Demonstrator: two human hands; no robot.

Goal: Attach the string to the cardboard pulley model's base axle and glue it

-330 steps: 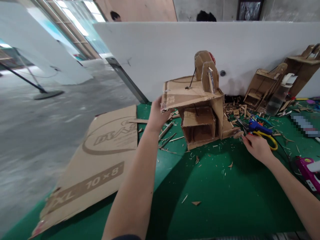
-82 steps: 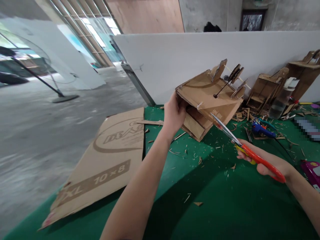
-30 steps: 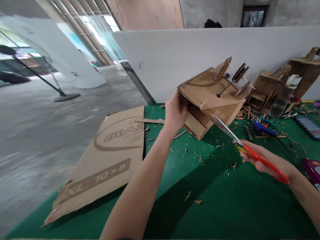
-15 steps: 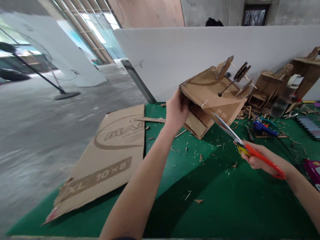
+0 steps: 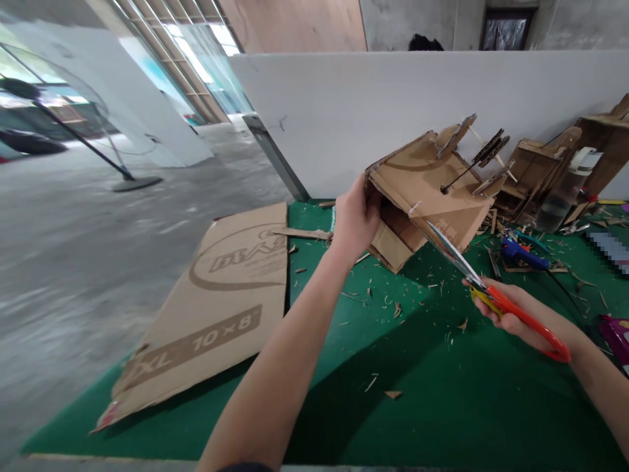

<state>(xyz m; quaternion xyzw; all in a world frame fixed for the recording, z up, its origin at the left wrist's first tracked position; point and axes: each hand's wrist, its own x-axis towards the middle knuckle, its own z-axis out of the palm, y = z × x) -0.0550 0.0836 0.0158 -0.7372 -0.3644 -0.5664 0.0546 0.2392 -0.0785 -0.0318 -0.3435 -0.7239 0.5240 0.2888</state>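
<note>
My left hand (image 5: 358, 213) is closed on the left edge of a cardboard box structure (image 5: 413, 174), which it holds tilted above the table. Thin sticks and a small cardboard wheel (image 5: 490, 149) stand out from the structure's upper right side. In my right hand (image 5: 511, 313) is a pair of scissors (image 5: 523, 321) with red and yellow handles. Their blades point up and left and lie at the structure's front lower edge; whether they grip the cardboard I cannot tell.
A flat cardboard sheet (image 5: 216, 308) lies at the left of the green table (image 5: 442, 406). Cardboard scraps are scattered about. To the right are a blue glue gun (image 5: 523, 254), a water bottle (image 5: 565, 190), a phone (image 5: 609, 249) and more cardboard structures (image 5: 533, 167). A white partition (image 5: 314, 124) stands behind.
The cardboard structure, both hands and the scissors appear slightly farther right in the view, which has itself shifted a little. Both hands keep their hold.
</note>
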